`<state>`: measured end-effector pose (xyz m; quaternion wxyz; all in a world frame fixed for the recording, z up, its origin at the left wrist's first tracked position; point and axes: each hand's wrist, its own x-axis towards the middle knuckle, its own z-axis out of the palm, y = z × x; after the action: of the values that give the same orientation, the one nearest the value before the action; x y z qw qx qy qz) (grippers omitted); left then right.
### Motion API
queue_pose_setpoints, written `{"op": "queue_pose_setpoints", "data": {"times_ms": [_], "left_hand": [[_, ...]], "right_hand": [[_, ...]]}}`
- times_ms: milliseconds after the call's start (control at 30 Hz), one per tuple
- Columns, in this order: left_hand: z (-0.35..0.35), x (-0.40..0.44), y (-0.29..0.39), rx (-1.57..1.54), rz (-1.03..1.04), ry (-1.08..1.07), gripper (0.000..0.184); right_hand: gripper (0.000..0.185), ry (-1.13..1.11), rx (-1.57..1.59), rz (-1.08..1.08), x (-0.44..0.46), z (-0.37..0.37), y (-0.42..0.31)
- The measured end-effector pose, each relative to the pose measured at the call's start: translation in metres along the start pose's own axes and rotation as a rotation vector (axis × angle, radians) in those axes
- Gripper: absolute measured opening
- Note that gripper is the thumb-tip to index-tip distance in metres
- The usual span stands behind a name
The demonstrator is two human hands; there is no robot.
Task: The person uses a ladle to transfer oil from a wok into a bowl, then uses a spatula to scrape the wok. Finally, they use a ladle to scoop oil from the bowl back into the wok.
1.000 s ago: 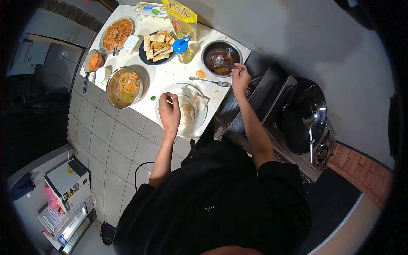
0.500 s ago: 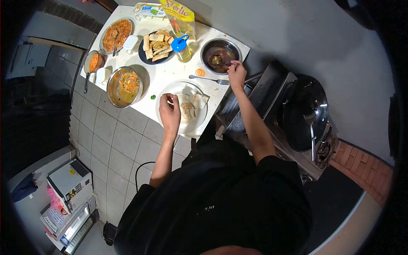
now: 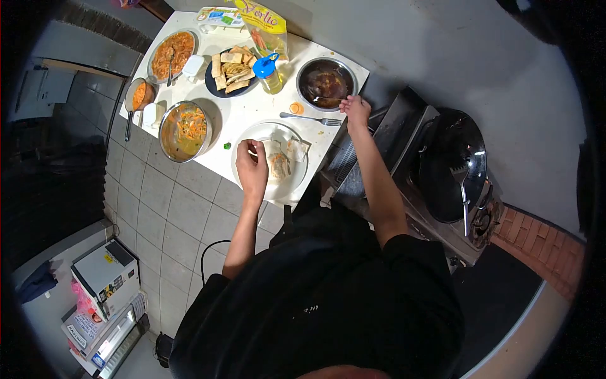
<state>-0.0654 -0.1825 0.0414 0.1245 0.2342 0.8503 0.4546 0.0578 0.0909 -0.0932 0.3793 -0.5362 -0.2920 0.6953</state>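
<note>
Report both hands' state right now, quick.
Left hand: fingers curled over the plate; can't tell whether it grips anything.
Right hand: closed on the handle of the ladle in the metal bowl.

My one camera sits on my head, looking forward and steeply down over my black short-sleeved shirt at six o'clock. Its wide, dark-cornered view takes in my bare left hand, bare right hand and the near, white rectangular desk at eleven.

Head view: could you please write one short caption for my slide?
Right hand holding a ladle at a bowl of dark liquid, left hand over a plate of food.
</note>
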Motion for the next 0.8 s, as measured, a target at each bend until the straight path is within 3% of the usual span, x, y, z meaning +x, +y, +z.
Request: {"op": "queue_pose_setpoints", "data": {"times_ms": [33, 100, 133, 200, 333, 400, 467, 800], "left_hand": [[0.0, 0.0, -0.001, 0.0, 0.001, 0.0, 0.018], [0.0, 0.0, -0.003, -0.007, 0.021, 0.004, 0.018], [0.002, 0.001, -0.006, -0.008, 0.022, 0.002, 0.018], [0.002, 0.001, -0.008, 0.01, 0.043, 0.004, 0.018], [0.001, -0.002, -0.003, -0.016, -0.003, -0.024, 0.018], [0.0, -0.003, -0.004, -0.024, 0.003, -0.025, 0.018], [0.0, -0.003, -0.007, -0.007, 0.009, -0.017, 0.018], [-0.005, -0.005, -0.015, -0.008, 0.019, 0.01, 0.019]], "right_hand": [[0.02, 0.0, 0.0, -0.001, -0.015, 0.005, -0.01], [0.015, -0.058, -0.469, -0.475, -0.043, 0.014, -0.027], [0.015, -0.057, -0.469, -0.475, -0.042, 0.012, -0.025], [0.012, -0.077, -0.728, -0.935, -0.044, 0.012, -0.023], [0.011, -0.176, -0.704, -0.915, -0.057, 0.016, -0.027], [0.009, -0.132, -0.68, -1.004, -0.05, 0.017, -0.018], [0.01, -0.117, -0.712, -0.813, -0.049, 0.021, -0.017], [0.008, -0.096, -0.731, -0.866, -0.036, 0.025, -0.003]]}}
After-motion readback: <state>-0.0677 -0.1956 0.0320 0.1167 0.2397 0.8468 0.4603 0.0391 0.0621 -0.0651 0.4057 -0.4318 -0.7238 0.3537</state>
